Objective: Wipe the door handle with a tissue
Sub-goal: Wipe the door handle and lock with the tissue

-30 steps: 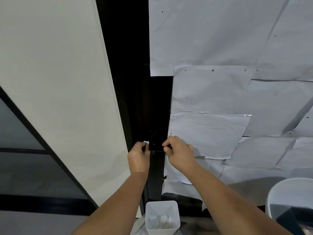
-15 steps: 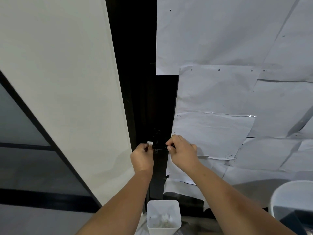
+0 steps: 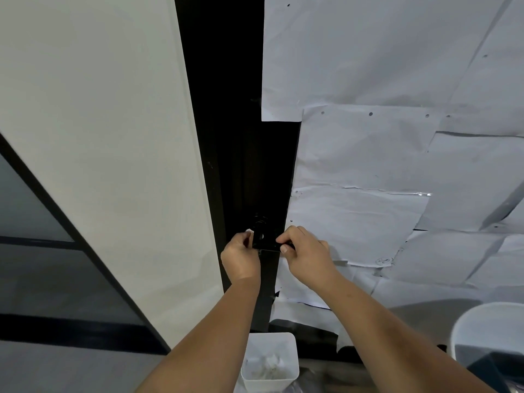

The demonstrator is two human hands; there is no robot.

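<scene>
- Plainly, no brand, label or printed word can be read anywhere; the only mark is a small scribbled loop on a paper sheet [image 3: 354,222] just right of the right hand, too faint to make out.
- The black door handle [image 3: 265,242] sits between the two hands, on the dark door edge [image 3: 255,165], its lever running toward the right hand.
- The left hand [image 3: 241,259] is curled closed around a white tissue [image 3: 249,231], of which only a small corner peeks out above the knuckles; the hand presses against the left side of the handle's stem.
- The right hand [image 3: 304,255] pinches the outer end of the lever between thumb and fingertips, the other fingers folded in.
- Below the hands, between the two forearms, stands a small white bin [image 3: 289,344] with crumpled white tissues inside.
- Far right of the right forearm, part of a rounded white container [image 3: 482,321] shows at the frame's corner.
- Left of the left hand is a pale wall panel [image 3: 99,137].
- Compared with a second ago, both hands keep the same grips on tissue and lever; the whole scene has slid slightly rightward in view, and the tissue corner shows about the same.
</scene>
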